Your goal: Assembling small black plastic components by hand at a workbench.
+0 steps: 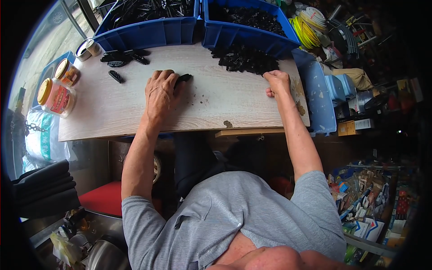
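Observation:
My left hand (pixel 161 92) rests over the middle of the table, its fingers curled round a small black plastic part (pixel 183 78) whose end sticks out past the fingertips. At the right, my right hand (pixel 277 83) has its fingers pinched together at the edge of a heap of small black parts (pixel 245 59); whatever is between the fingertips is too hidden to make out. Several longer black oval parts (pixel 125 57) lie in a group at the far left of the table. A single black oval part (pixel 115 76) lies nearer, apart from that group.
Two blue bins, a left one (pixel 148 37) and a right one (pixel 247 39), hold black parts along the table's (pixel 108 108) far edge. Jars (pixel 57 96) and tins (pixel 92 47) stand at the left. A light blue plastic tub (pixel 317 90) adjoins the right edge.

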Demonstrator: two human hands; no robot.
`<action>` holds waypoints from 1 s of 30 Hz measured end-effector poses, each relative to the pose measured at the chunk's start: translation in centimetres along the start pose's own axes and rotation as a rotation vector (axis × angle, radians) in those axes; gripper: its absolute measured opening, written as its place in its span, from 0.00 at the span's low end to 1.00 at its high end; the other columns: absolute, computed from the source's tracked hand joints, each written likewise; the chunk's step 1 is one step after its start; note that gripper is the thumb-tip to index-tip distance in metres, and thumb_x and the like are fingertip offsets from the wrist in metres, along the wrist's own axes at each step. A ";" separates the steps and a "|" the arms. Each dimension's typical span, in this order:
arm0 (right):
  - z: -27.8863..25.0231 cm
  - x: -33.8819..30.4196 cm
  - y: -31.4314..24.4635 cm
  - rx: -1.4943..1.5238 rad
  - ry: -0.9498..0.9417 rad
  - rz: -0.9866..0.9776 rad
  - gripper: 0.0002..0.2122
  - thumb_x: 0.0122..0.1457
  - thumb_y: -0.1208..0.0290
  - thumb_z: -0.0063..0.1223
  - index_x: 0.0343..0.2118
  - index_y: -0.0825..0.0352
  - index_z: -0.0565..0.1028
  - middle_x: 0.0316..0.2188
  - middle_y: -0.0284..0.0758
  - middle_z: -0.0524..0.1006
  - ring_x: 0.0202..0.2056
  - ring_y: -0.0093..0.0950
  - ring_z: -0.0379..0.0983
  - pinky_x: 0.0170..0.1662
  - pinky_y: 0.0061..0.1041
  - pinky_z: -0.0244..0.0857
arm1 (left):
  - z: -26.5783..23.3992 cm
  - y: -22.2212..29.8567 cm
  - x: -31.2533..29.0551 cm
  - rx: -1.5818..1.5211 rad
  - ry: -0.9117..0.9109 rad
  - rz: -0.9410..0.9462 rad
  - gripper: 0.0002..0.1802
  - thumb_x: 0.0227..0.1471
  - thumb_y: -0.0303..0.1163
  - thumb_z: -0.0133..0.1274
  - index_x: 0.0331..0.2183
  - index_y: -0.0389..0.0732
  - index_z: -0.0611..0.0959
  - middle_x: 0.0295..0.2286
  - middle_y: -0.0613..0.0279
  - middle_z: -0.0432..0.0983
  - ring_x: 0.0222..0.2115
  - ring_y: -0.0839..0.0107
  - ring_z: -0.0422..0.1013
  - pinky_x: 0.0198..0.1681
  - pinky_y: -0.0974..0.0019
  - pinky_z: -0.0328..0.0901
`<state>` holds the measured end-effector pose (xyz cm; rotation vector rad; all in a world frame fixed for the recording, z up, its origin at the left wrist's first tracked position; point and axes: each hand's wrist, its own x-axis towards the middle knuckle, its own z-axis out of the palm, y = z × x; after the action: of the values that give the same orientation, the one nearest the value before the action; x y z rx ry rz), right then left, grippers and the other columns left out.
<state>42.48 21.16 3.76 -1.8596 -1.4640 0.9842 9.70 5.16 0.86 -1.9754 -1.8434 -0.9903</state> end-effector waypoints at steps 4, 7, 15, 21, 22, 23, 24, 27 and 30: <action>0.1 -0.4 -0.4 0.032 0.015 0.014 0.11 0.56 0.65 0.62 0.36 0.68 0.79 0.23 0.32 0.74 0.14 0.21 0.66 0.14 0.23 0.63 | 0.0 -0.1 0.0 -0.002 0.000 -0.005 0.10 0.49 0.35 0.62 0.33 0.41 0.84 0.35 0.60 0.79 0.39 0.58 0.72 0.42 0.56 0.67; 0.2 -0.5 -0.7 0.015 0.021 0.023 0.12 0.56 0.64 0.62 0.37 0.67 0.79 0.23 0.32 0.74 0.14 0.21 0.66 0.14 0.23 0.63 | 0.1 -0.2 -0.2 0.010 0.004 0.002 0.10 0.48 0.35 0.62 0.33 0.41 0.84 0.36 0.60 0.79 0.39 0.58 0.72 0.42 0.56 0.67; 0.3 -0.1 -1.0 -0.005 0.003 0.069 0.11 0.57 0.65 0.60 0.38 0.67 0.79 0.22 0.33 0.74 0.13 0.23 0.67 0.13 0.24 0.63 | 0.2 -0.3 -0.1 0.007 -0.005 -0.004 0.10 0.49 0.35 0.62 0.33 0.41 0.83 0.36 0.61 0.79 0.40 0.58 0.72 0.42 0.56 0.67; 0.1 -0.1 -0.5 0.042 -0.002 0.037 0.11 0.56 0.67 0.59 0.38 0.68 0.79 0.22 0.34 0.75 0.13 0.23 0.67 0.14 0.23 0.64 | 0.2 -0.3 -0.2 0.005 -0.019 -0.013 0.10 0.49 0.35 0.62 0.34 0.41 0.83 0.37 0.60 0.79 0.40 0.57 0.72 0.43 0.56 0.67; 0.0 -0.1 -0.5 0.061 -0.001 0.056 0.12 0.56 0.66 0.60 0.38 0.68 0.79 0.22 0.34 0.74 0.13 0.22 0.67 0.14 0.23 0.64 | 0.1 -0.3 -0.2 0.005 -0.018 -0.014 0.10 0.49 0.35 0.62 0.34 0.41 0.83 0.37 0.60 0.79 0.40 0.57 0.72 0.43 0.56 0.67; 0.0 -0.1 -0.5 0.081 0.000 0.075 0.12 0.55 0.66 0.60 0.38 0.68 0.79 0.22 0.34 0.74 0.14 0.22 0.67 0.14 0.22 0.64 | 0.1 -0.3 -0.1 0.005 -0.022 -0.013 0.10 0.49 0.35 0.61 0.34 0.41 0.83 0.37 0.60 0.79 0.41 0.58 0.72 0.43 0.56 0.67; -0.1 -0.3 -0.4 0.080 0.000 0.074 0.12 0.55 0.66 0.60 0.38 0.68 0.79 0.22 0.34 0.74 0.14 0.22 0.67 0.14 0.22 0.64 | 0.1 -0.3 -0.1 0.005 -0.026 -0.013 0.10 0.49 0.35 0.61 0.34 0.41 0.83 0.37 0.60 0.79 0.41 0.58 0.72 0.44 0.56 0.67; 0.0 -0.6 -0.3 0.172 -0.004 0.048 0.12 0.55 0.64 0.63 0.37 0.68 0.79 0.21 0.33 0.73 0.14 0.22 0.67 0.14 0.22 0.64 | 0.2 -0.4 -0.2 0.005 -0.024 -0.021 0.10 0.50 0.35 0.61 0.35 0.41 0.84 0.37 0.60 0.79 0.41 0.58 0.72 0.44 0.56 0.66; 0.3 -0.9 -0.7 0.105 0.026 0.037 0.14 0.54 0.62 0.64 0.37 0.67 0.79 0.19 0.32 0.72 0.14 0.21 0.66 0.14 0.22 0.64 | 0.3 -0.3 -0.1 0.003 -0.040 -0.026 0.11 0.51 0.35 0.61 0.35 0.40 0.84 0.37 0.60 0.79 0.42 0.58 0.72 0.45 0.56 0.66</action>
<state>41.70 20.49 4.35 -1.8233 -1.3412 1.0299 9.53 5.26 0.53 -1.9880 -1.8946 -0.9618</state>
